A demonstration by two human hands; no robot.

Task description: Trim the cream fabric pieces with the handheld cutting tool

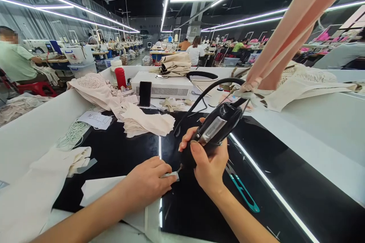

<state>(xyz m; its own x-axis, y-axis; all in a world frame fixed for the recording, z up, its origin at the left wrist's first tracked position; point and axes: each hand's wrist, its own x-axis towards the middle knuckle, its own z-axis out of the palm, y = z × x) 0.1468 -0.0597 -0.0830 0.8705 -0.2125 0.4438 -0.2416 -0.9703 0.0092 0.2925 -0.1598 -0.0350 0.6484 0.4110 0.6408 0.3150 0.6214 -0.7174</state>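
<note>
My right hand is wrapped round a black corded hand tool that looks like an electric hot knife, tilted tip down. Its thin metal tip is beside my left fingertips, at the end of a small pale strip. My left hand has its fingers together, holding that strip down on the black glossy work surface. What lies under the left palm is hidden. A white piece shows behind the left forearm. Teal thread snips lie right of the right hand.
A pink fabric strip hangs down to the tool's cord end. Stacked cream fabric pieces, a phone, a red bottle and a white vented box stand behind. Cream fabric lies at left. People sit at sewing machines beyond.
</note>
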